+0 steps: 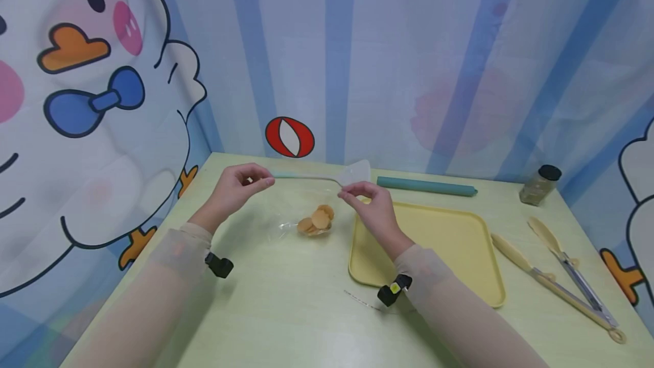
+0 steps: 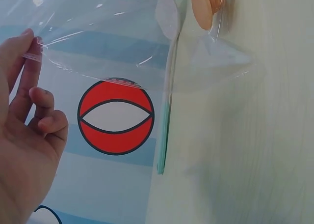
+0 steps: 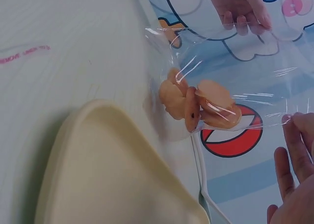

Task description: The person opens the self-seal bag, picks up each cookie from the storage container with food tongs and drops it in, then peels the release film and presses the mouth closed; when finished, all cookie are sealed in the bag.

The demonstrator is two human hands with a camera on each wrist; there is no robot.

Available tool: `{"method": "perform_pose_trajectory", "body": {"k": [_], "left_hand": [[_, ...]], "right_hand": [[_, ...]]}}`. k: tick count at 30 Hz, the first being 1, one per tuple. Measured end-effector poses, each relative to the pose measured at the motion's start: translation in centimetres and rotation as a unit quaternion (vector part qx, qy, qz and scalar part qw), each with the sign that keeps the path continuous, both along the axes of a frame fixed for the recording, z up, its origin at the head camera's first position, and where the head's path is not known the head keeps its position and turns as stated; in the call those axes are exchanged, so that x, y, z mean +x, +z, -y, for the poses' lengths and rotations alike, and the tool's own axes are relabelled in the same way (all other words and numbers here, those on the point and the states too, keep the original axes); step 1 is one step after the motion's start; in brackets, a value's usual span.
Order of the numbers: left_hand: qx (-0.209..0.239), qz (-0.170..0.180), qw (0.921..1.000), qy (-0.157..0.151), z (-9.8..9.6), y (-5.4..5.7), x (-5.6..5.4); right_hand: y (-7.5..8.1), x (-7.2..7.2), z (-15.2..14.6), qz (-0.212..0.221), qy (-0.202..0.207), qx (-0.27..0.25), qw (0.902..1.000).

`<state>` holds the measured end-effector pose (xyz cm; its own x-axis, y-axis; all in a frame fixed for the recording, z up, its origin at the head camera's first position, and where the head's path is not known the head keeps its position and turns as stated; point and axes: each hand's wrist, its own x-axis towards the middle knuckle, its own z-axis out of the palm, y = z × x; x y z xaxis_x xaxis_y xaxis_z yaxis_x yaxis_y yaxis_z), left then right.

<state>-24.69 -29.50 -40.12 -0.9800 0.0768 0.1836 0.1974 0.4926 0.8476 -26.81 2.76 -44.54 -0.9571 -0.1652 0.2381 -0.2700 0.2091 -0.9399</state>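
Observation:
A clear plastic bag (image 2: 117, 52) holding several round golden-brown biscuits (image 1: 321, 219) hangs between the two hands. At one edge of the bag, the left hand (image 1: 237, 189) pinches the film between thumb and forefinger; its other fingers are bent loosely in the left wrist view. The right hand (image 1: 375, 209) pinches the opposite edge, above the near-left part of a yellow tray (image 1: 449, 243). The biscuits (image 3: 201, 103) lie bunched at the bag's lower end in the right wrist view. Behind the bag is a spatula (image 1: 352, 172) with a pale blade and mint handle.
A teal bar (image 1: 426, 186) lies behind the tray. Spread tongs (image 1: 562, 283) with cream tips rest on the right, and a black-lidded jar (image 1: 540, 185) stands at the back right corner. A thin printed plastic strip (image 1: 361, 300) lies before the tray. A printed curtain (image 1: 388, 72) rises behind the table.

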Motion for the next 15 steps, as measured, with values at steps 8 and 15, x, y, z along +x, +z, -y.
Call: {"method": "perform_pose_trajectory", "body": {"k": [8, 15], "left_hand": [[0.023, -0.016, 0.9995, 0.016, -0.05, -0.33, 0.14], [0.037, -0.018, 0.9992, 0.001, 0.20, -0.74, 0.23]], "right_hand": [[0.31, 0.13, -0.06, -0.030, -0.007, -0.013, 0.9994], [0.11, 0.24, -0.02, -0.023, 0.010, -0.008, 0.9997]]}}
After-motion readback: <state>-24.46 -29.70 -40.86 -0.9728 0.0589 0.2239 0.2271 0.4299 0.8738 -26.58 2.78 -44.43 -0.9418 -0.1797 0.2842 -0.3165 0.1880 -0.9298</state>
